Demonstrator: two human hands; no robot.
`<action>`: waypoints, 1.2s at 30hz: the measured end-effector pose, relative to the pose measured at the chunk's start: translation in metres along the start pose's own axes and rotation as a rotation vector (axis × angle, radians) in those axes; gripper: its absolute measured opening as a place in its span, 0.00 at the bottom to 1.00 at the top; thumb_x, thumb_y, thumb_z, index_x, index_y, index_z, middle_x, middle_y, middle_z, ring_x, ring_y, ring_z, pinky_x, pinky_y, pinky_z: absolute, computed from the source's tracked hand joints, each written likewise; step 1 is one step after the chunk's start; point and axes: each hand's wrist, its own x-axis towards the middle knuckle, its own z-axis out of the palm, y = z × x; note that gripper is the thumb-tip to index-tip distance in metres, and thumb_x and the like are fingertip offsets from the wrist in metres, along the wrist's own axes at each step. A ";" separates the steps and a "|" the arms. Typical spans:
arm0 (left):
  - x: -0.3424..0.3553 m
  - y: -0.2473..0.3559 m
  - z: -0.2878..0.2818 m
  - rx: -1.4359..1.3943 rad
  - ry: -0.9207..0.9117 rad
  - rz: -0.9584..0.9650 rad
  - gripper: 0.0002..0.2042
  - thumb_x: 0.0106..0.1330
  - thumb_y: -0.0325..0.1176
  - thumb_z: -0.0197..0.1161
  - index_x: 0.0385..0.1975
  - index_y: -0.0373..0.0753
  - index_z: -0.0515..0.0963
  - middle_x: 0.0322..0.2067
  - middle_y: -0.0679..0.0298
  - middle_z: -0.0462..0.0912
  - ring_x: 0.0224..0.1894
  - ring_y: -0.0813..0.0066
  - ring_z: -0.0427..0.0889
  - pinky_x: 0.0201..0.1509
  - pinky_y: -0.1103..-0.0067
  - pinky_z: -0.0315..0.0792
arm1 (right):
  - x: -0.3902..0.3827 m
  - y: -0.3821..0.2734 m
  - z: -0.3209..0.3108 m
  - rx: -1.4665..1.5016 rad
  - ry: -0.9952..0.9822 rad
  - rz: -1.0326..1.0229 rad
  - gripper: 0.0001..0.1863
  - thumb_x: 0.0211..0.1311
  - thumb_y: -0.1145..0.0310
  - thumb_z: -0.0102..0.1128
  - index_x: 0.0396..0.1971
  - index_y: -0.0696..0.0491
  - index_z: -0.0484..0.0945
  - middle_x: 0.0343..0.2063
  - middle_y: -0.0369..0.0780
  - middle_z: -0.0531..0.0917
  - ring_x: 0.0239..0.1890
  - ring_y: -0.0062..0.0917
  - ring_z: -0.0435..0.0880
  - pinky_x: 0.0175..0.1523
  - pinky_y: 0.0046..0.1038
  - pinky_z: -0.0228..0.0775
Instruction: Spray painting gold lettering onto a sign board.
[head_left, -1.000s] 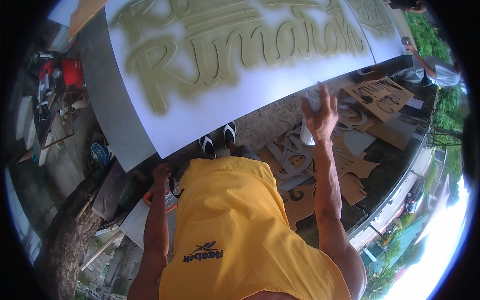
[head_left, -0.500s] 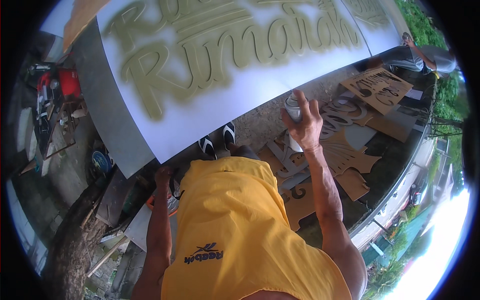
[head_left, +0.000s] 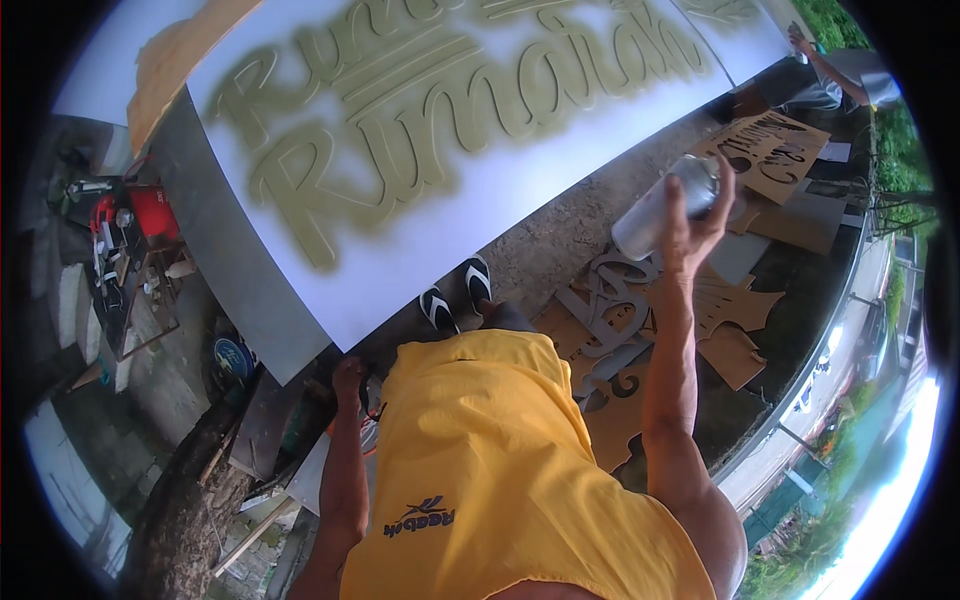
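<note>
My right hand (head_left: 690,228) grips a silver spray can (head_left: 643,215), tilted and held just off the front edge of a white sheet (head_left: 390,250). Raised lettering (head_left: 450,150) on that sheet carries olive-green paint with a soft haze around it. Below the sheet's near corner hangs my left hand (head_left: 349,378), fingers curled beside a dark item too hidden to make out. The sheet lies over a grey board (head_left: 245,265).
Cardboard cut-outs (head_left: 735,350) and grey letters lie on the ground at right. A co-worker's arm (head_left: 828,75) reaches to the sheet's far end. Tools and a red case (head_left: 150,210) crowd the left, near a tree trunk (head_left: 170,520). My shoes (head_left: 477,280) show below the sheet.
My right hand has swung right, tilting the can away from the sheet's edge. The view has shifted slightly, and my left hand appears a little lower and further right.
</note>
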 end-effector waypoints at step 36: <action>0.034 -0.001 -0.048 -0.106 -0.404 -0.112 0.15 0.69 0.41 0.67 0.45 0.36 0.86 0.30 0.63 0.86 0.30 0.76 0.83 0.35 0.76 0.76 | -0.059 -0.130 -0.076 0.953 0.458 0.514 0.39 0.62 0.38 0.63 0.58 0.59 0.71 0.38 0.47 0.83 0.34 0.35 0.87 0.42 0.34 0.85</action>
